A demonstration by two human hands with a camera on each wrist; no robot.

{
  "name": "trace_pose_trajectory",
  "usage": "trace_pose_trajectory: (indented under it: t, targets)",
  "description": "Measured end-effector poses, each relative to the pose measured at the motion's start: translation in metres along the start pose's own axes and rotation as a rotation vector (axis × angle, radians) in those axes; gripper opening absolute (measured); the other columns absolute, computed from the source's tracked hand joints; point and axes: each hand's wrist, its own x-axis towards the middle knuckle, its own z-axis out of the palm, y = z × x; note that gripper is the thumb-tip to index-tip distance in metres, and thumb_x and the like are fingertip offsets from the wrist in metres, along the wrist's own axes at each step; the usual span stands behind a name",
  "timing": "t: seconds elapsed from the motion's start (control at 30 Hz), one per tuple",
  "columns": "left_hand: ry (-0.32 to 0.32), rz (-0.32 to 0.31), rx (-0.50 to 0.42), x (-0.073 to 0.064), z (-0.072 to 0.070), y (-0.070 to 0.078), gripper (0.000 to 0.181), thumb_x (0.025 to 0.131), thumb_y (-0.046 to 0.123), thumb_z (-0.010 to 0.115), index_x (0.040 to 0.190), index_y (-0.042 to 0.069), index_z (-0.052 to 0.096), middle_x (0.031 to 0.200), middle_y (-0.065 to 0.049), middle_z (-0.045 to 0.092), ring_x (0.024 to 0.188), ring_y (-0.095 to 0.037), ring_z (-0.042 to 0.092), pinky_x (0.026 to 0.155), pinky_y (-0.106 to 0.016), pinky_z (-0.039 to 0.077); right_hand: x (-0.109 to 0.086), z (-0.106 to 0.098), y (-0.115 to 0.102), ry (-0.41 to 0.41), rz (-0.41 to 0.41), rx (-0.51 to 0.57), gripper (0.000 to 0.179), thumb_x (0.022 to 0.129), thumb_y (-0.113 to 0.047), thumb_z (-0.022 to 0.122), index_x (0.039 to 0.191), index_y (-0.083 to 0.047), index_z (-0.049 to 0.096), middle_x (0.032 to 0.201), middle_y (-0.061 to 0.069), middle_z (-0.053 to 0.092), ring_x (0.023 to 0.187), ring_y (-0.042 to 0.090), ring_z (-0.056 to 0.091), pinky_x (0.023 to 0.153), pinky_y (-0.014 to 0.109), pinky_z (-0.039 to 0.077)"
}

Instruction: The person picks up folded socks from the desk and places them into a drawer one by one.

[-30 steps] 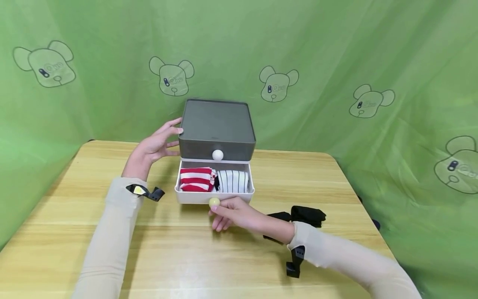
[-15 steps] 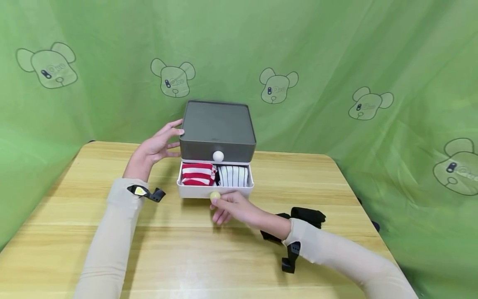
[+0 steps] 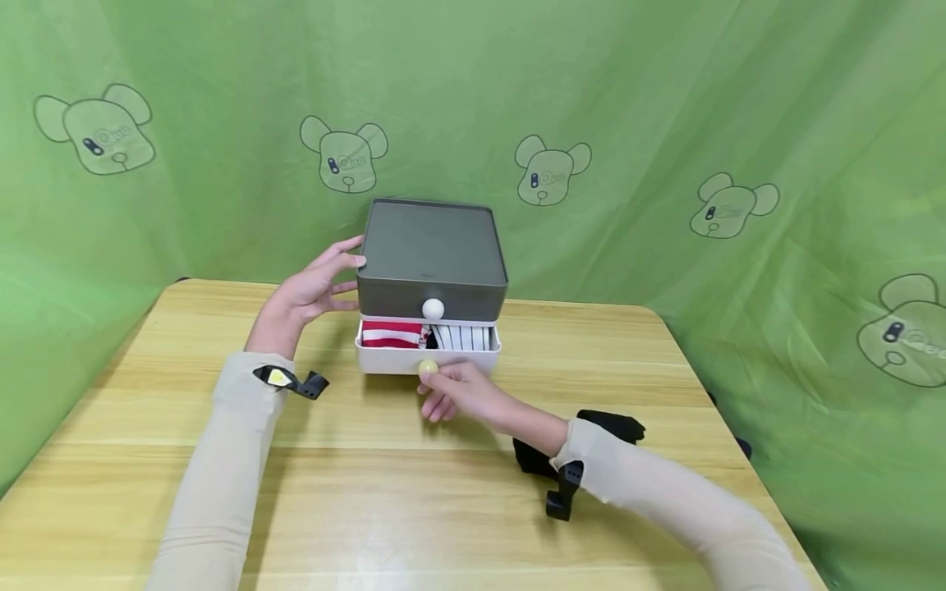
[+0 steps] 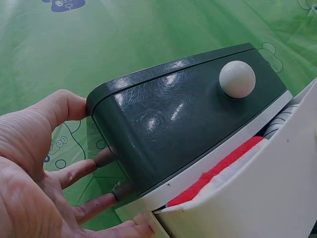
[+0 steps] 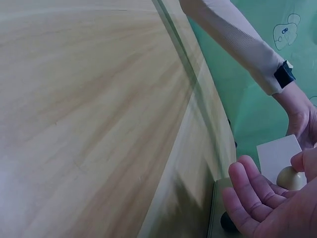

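The white lower drawer (image 3: 392, 362) had slid further in beneath the grey upper box (image 3: 434, 240) since a second earlier, and the right hand (image 3: 467, 392) had travelled with it; the left hand (image 3: 310, 289) had kept its place. The drawer stood partly out at the front of the unit, toward the back of the table (image 3: 332, 509). In it lay a red-and-white striped cloth (image 3: 392, 335) and, beside that, a white cloth with dark stripes (image 3: 464, 337). The right thumb and a finger pinched the pale yellow knob (image 3: 428, 368), the other fingers reaching out loosely below. The left hand was spread against the box's side, thumb at the upper edge, gripping nothing closed. A black cloth (image 3: 612, 424) lay near the right sleeve (image 3: 650, 476), partly hidden by it.

The drawer looked stiff, light and smooth, likely plastic, its load soft and squashable. The round knob seemed the best hold, though slick enough to want a firm pinch; the box, probably light too, called for bracing at its side.
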Motion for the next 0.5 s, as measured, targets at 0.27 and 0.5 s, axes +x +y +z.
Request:
trace_pose_trajectory:
  t: [0.27, 0.5]
  targets:
    - [0.001, 0.006, 0.001, 0.0, -0.001, 0.002, 0.073, 0.102, 0.023, 0.05, 0.164, 0.034, 0.012, 0.171, -0.009, 0.007, 0.153, -0.044, 0.015, 0.123, -0.063, 0.023, 0.014, -0.004, -0.001, 0.006, -0.011, 0.012, 0.044, 0.107, -0.028, 0.05, 0.116, 0.012, 0.065, 0.09, 0.021, 0.076, 0.068, 0.016, 0.072, 0.073, 0.047, 0.062]
    - [-0.008, 0.005, -0.008, 0.0, -0.001, 0.0, 0.073, 0.102, 0.022, 0.05, 0.164, 0.033, 0.012, 0.171, -0.009, 0.008, 0.153, -0.044, 0.016, 0.123, -0.062, 0.023, 0.029, -0.009, 0.0, 0.04, 0.002, 0.044, 0.045, 0.107, -0.028, 0.049, 0.113, 0.014, 0.065, 0.086, 0.02, 0.077, 0.064, 0.014, 0.071, 0.065, 0.035, 0.061]
